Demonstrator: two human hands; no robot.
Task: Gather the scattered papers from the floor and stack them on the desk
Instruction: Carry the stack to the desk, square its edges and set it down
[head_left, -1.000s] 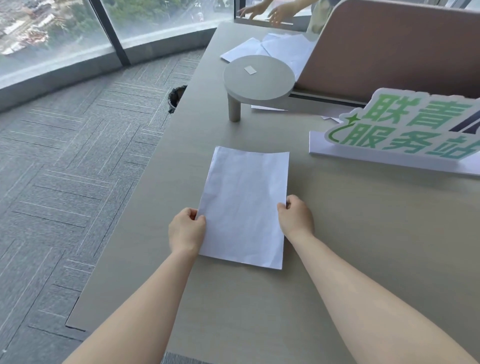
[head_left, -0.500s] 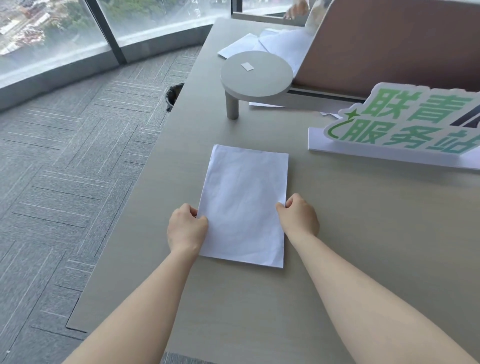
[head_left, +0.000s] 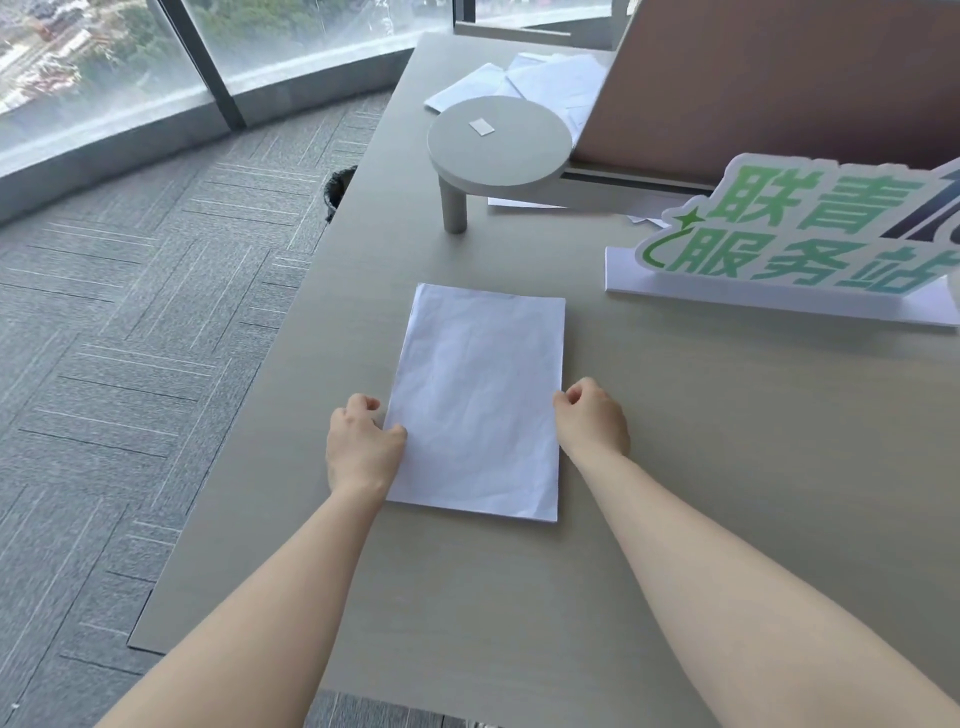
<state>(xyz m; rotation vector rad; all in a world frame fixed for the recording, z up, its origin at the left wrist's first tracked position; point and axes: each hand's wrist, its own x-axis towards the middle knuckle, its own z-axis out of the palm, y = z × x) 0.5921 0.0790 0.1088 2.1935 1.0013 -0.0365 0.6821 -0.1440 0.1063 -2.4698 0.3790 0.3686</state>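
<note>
A squared-up stack of white papers (head_left: 480, 395) lies flat on the beige desk (head_left: 701, 467), near its left side. My left hand (head_left: 361, 444) rests against the stack's left edge, thumb on top of the paper, fingers curled. My right hand (head_left: 592, 421) sits at the stack's right edge, fingers curled in, touching the side of the pile. More loose white sheets (head_left: 524, 80) lie at the far end of the desk. No paper shows on the visible carpet.
A round grey stand (head_left: 498, 145) on a leg rises behind the stack, joined to a brown partition (head_left: 779, 83). A white and green sign (head_left: 789, 244) stands at the right. Grey carpet (head_left: 130, 364), a black bin (head_left: 340, 189) and windows lie to the left.
Both hands have stayed at the stack's sides with only small shifts. The stack keeps its place on the desk. The other person's hands at the far end have gone from view.
</note>
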